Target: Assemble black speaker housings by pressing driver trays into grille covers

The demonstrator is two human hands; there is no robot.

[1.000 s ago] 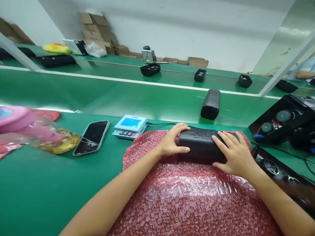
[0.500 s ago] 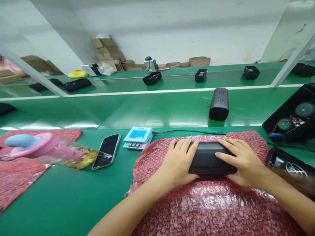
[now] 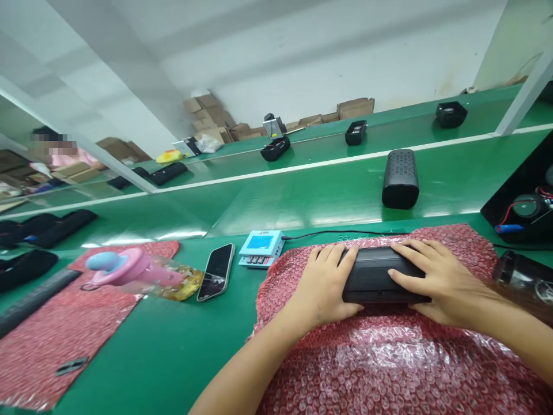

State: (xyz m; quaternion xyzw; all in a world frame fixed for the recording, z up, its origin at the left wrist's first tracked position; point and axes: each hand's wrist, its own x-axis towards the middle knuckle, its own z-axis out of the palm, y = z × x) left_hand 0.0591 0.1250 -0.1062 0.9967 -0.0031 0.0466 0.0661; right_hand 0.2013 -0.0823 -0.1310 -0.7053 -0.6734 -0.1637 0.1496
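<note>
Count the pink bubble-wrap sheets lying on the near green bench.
2: one sheet under the black speaker both hands hold, another sheet at the left. More may lie out of view.

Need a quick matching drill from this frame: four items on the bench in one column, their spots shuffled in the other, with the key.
Items:
1. black speaker
2. phone
3. blue tester box
4. upright black speaker

Places:
A. alone on the conveyor belt beyond the bench
B. between the pink bottle and the tester
C. under both hands, on red bubble wrap
D. at the bubble wrap's far left corner, cable attached

Pairs: 1-C, 2-B, 3-D, 4-A
</note>
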